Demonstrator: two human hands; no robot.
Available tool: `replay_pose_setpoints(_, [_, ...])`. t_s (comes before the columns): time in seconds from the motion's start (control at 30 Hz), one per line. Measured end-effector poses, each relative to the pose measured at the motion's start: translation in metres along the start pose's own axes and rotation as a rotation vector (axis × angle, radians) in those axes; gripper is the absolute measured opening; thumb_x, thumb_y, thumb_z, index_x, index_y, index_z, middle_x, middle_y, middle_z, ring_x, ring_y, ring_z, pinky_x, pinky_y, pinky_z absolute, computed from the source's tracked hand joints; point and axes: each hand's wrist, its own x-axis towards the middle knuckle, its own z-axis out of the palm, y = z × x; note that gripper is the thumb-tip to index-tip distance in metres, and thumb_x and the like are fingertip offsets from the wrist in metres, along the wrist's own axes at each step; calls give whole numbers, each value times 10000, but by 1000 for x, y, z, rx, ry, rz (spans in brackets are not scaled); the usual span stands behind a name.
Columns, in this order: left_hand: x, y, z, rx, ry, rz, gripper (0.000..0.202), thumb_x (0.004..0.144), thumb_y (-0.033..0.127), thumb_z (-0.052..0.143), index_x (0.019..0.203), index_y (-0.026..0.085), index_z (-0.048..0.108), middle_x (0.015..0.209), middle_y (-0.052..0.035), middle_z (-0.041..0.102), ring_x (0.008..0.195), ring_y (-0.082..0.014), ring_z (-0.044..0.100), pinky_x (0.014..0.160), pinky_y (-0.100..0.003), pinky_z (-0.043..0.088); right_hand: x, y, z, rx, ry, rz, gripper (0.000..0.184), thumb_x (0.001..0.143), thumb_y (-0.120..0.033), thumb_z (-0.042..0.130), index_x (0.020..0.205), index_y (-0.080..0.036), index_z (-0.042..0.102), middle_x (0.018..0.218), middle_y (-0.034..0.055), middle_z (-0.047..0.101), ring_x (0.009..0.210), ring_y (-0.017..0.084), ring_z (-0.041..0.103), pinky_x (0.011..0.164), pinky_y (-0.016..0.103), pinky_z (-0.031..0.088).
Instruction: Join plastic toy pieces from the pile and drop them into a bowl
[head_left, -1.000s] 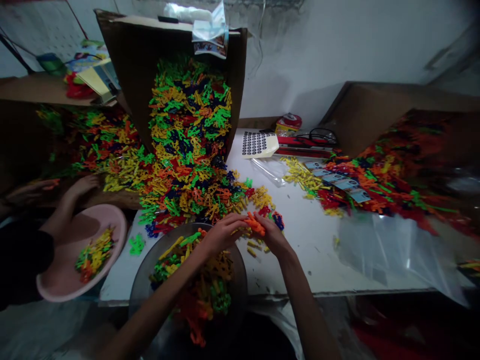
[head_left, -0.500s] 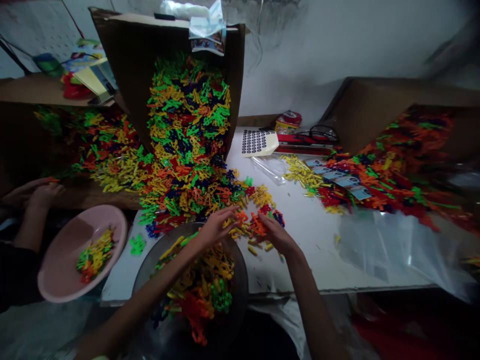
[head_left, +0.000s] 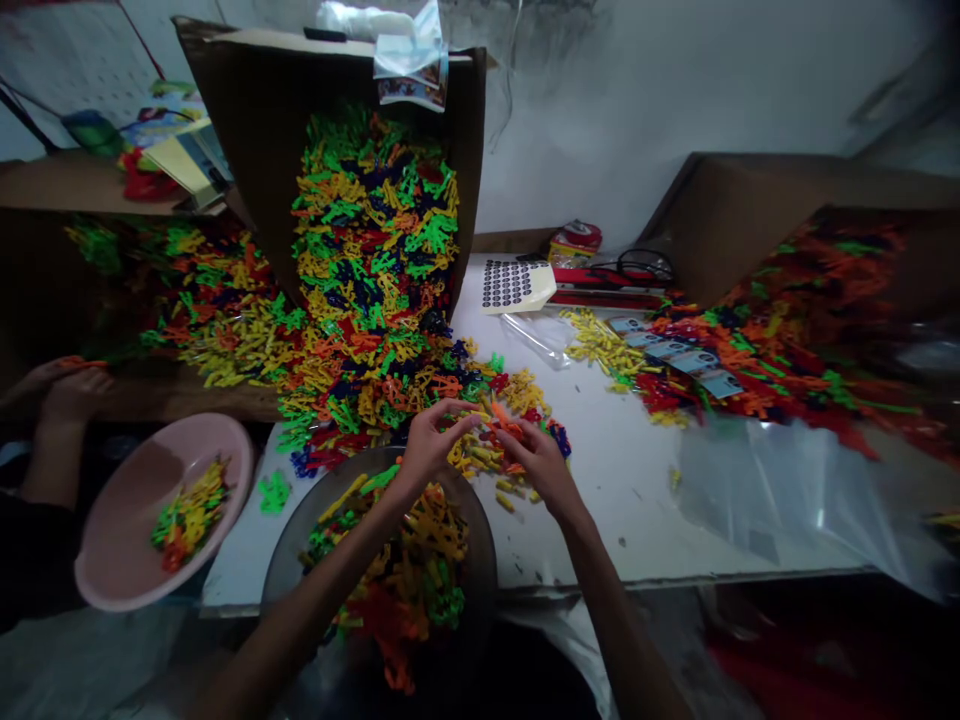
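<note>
Here, seen from above, a person's two bare hands meet over a white table (head_left: 622,515) strewn with small, bright plastic pieces. The right hand (head_left: 546,462) has its grip pinched on some orange pieces (head_left: 505,426), held up between thumb and fingers, just above the loose pieces scattered on the table. The left hand (head_left: 424,450) faces it from close by, thumb and forefinger nearly together beside a small yellow piece (head_left: 475,414); whether that grip pinches the piece, I cannot tell. Below the left hand, at the table's near edge, a dark see-through bowl (head_left: 291,530) holds a jumble of yellow, green, orange and red pieces (head_left: 436,530), and the left forearm crosses over it. Just left of the bowl, a green cluster (head_left: 274,491) lies on the table. Beyond the hands, a large heap (head_left: 367,330) in yellow, green, orange, red and blue spills from a tall cardboard box (head_left: 244,150). Behind and to the right are a sheet of round stickers (head_left: 516,287), some printed cards (head_left: 679,358) against a second colourful pile (head_left: 806,330), and a clear plastic bag (head_left: 795,490) lying flat. At the far left, a co-worker's hands (head_left: 75,395) hold something orange near a tilted pink basin (head_left: 112,560) with more pieces inside.
</note>
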Motion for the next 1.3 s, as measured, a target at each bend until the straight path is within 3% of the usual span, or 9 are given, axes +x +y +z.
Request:
replay_pose_setpoints(0.13, [1,3,-7,57,5,86,245,817,394,722,931,179,745,1028,-65,720,1035,-208,644,822,-265,505,1,-2,8,-110,23,-94,395,813,-572,645,870,-183,681,698,7,623,548,155,552,517,267,438])
replay_pose_setpoints(0.27, [1,5,-14,73,-54,69,262,822,405,717,962,186,750,1020,-64,728,976,-207,667,798,-271,517,0,-2,13,-158,4,-117,372,855,-559,604,846,-191,662,599,-13,584,523,163,549,533,268,426])
replay_pose_setpoints(0.37, [0,10,-19,103,-51,82,284,832,428,701,981,192,754,1046,-73,725,980,-212,667,800,-272,520,-3,-3,14,-177,5,-156,353,873,-542,593,891,-198,667,668,4,641,567,174,580,555,267,435])
replay_pose_setpoints(0.57, [-3,19,-28,57,-198,-37,327,797,440,730,948,151,750,963,-80,749,804,-191,687,686,-249,522,-10,-5,5,-281,-121,-238,314,929,-484,545,998,-209,681,740,16,689,603,175,612,587,264,448])
replay_pose_setpoints(0.8, [-16,21,-29,182,-132,18,297,832,421,698,967,159,739,911,-76,747,731,-170,677,648,-240,506,-14,-10,11,-347,-65,-263,314,934,-473,532,982,-218,708,692,11,670,598,180,592,615,273,433])
replay_pose_setpoints(0.97, [-17,33,-33,44,-211,-181,399,776,485,728,956,128,726,886,-93,750,724,-189,684,600,-243,507,-14,-8,10,-297,-182,-241,330,948,-480,502,943,-216,701,686,7,662,606,175,575,602,264,411])
replay_pose_setpoints(1.1, [-15,33,-41,21,-284,-309,445,745,509,744,937,108,718,780,-79,734,677,-194,679,556,-243,502,-17,-1,12,-206,-183,-196,328,927,-485,527,929,-205,698,645,-2,623,571,163,539,561,256,381])
replay_pose_setpoints(1.23, [-15,31,-51,155,-339,-254,426,767,513,722,926,118,722,735,-54,718,622,-174,655,490,-217,453,-20,-3,17,-183,-226,-187,313,914,-468,551,857,-197,697,595,-10,590,557,157,527,580,256,391])
replay_pose_setpoints(1.3, [-15,32,-53,261,-313,-179,403,793,510,700,925,130,725,738,-52,721,628,-177,658,491,-219,453,-19,-5,22,-210,-184,-191,321,913,-476,550,853,-199,701,603,-6,595,577,167,538,593,262,398])
